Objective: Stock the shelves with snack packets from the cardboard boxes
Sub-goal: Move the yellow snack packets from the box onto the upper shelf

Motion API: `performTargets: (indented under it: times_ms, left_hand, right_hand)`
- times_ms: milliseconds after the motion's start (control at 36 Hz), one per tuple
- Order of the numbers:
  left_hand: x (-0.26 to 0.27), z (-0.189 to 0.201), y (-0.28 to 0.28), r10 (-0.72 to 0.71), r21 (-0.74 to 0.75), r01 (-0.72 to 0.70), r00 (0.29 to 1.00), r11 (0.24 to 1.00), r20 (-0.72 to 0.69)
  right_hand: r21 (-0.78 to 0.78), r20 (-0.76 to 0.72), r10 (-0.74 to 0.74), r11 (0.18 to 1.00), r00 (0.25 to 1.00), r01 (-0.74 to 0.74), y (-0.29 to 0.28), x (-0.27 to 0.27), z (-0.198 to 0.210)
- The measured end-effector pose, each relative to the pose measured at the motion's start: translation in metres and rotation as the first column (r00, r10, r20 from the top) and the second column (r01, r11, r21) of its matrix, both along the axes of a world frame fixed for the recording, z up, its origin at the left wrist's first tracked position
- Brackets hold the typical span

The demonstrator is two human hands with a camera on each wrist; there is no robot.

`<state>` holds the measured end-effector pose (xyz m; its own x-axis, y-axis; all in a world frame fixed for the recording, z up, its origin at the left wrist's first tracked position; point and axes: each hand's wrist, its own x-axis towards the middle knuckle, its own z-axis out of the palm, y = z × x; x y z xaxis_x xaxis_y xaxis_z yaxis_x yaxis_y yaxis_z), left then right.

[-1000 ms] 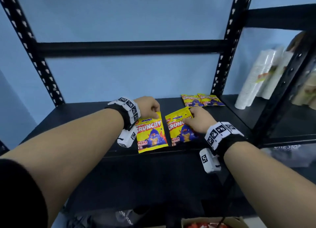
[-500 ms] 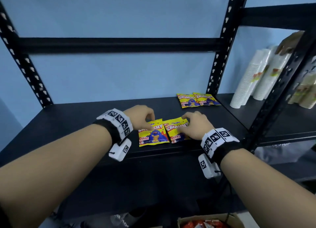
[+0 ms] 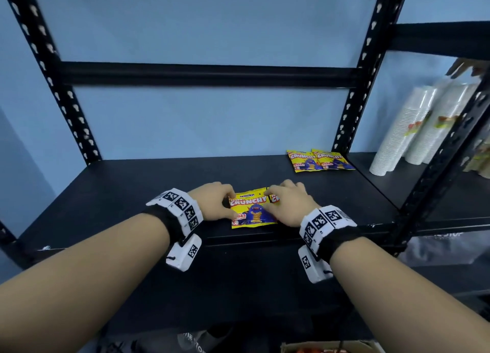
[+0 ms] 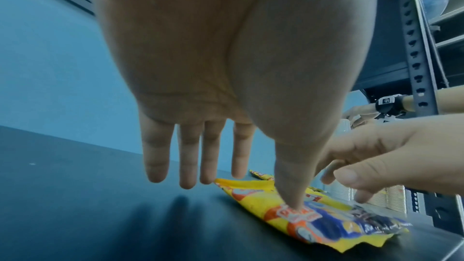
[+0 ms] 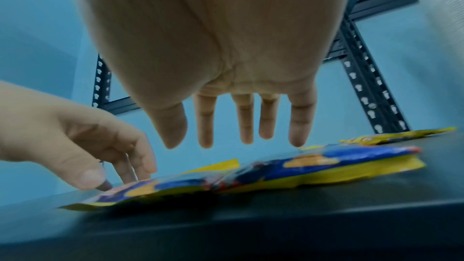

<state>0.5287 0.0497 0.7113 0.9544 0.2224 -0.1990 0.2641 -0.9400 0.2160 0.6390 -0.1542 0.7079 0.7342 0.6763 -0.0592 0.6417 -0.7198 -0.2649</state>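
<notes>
Right now both hands sit low at the front edge of the black shelf, working on two yellow snack packets that lie flat there. The left hand comes in from about 8 o'clock of the left packet; its fingers are straight and loose, holding nothing, and in the left wrist view the thumb presses down on the packet's printed face while the four fingers hang just past its far edge. The right hand comes in from about 4 o'clock and lies over the right packet, hiding most of it from the head camera. Its fingers are also extended and relaxed, gripping nothing; whether the tips touch the foil cannot be told from the right wrist view. The two packets overlap slightly at their inner edges, the left one on top in the head view.

Toward 1 o'clock from the hands, near the rear upright, two more packets of the same kind lie side by side and touching. At 3 o'clock, on the neighbouring shelf bay, sleeves of white disposable cups lean against each other. At 6 o'clock, below the shelf, the rim of a cardboard box shows at the picture's bottom edge.
</notes>
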Motion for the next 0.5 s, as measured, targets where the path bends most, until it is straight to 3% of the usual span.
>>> performTargets:
  times_ms: [222, 500]
  left_hand:
    - [-0.011, 0.0, 0.006, 0.043, 0.037, -0.04, 0.995, 0.999, -0.092]
    - [0.023, 0.011, -0.03, 0.043, 0.049, -0.035, 0.984, 0.998, -0.176]
  right_hand:
    - [-0.208, -0.047, 0.119, 0.97, 0.992, -0.126, 0.012, -0.017, -0.013]
    - [-0.2, -0.078, 0.091, 0.974, 0.993, -0.105, -0.028, 0.027, -0.014]
